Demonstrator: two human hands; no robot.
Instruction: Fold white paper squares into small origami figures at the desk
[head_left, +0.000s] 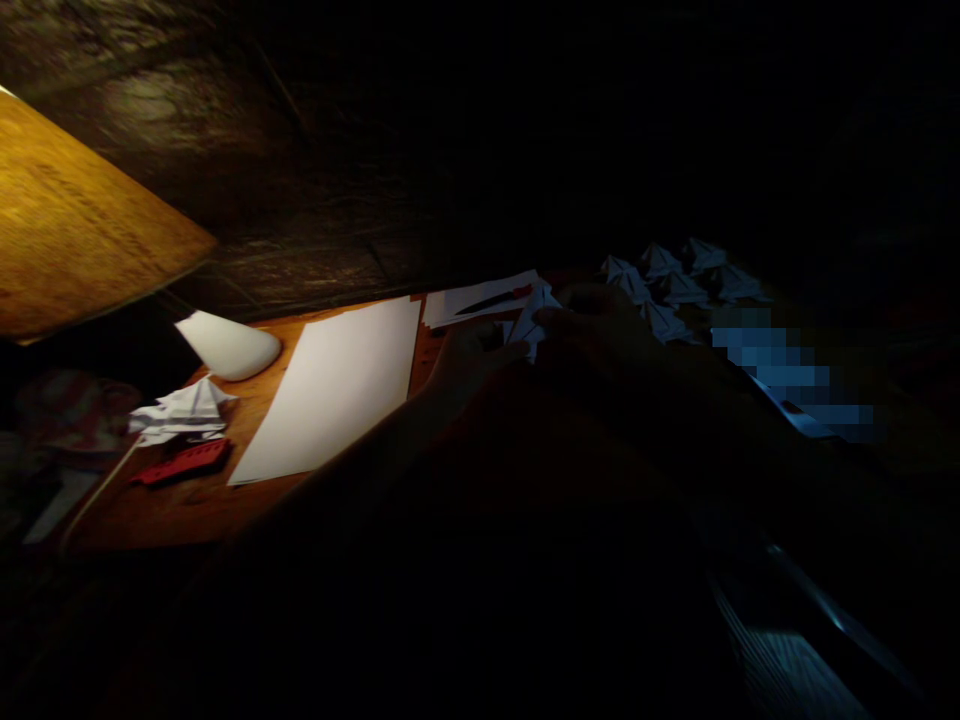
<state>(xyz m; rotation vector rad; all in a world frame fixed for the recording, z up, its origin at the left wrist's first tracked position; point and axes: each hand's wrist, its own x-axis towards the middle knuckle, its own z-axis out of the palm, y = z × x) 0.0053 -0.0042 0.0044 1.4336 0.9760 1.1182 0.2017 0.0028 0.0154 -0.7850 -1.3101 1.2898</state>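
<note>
The scene is very dark. My left hand [469, 365] and my right hand [600, 320] meet over a small folded white paper piece [531, 322] on a wooden table [150, 510]. Both hands pinch its edges, fingers curled round it. A stack of plain white sheets [334, 390] lies just left of my left hand. Behind the folded piece lies another white sheet with a dark, red-tipped tool on it [487, 298].
Several folded paper shapes [675, 280] sit in a group at the right back. At the left lie a crumpled folded paper [184, 410], a red flat object [184, 462] and a white cone-shaped thing [229, 345]. A lit wooden surface [67, 230] stands at far left.
</note>
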